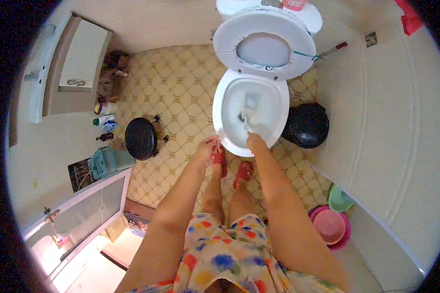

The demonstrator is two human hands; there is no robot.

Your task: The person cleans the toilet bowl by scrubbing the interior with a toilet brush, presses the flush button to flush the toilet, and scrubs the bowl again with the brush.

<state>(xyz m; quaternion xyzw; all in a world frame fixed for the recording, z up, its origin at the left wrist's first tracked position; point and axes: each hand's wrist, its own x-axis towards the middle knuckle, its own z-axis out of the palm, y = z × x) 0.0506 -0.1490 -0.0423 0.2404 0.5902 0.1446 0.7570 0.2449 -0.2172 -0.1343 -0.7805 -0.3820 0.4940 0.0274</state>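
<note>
In the head view a white toilet bowl stands at the centre with its seat and lid raised. My right hand is closed around the handle of a toilet brush, whose pale head is down inside the bowl near the drain. The handle is mostly hidden by the hand. My left hand is beside the bowl's front left rim, fingers bent and close together; whether they hold anything is too small to tell.
A black bin stands right of the toilet. On the left are a black round stool, bottles and a teal jug. Pink and green basins lie at lower right. A wall cabinet juts out at upper left.
</note>
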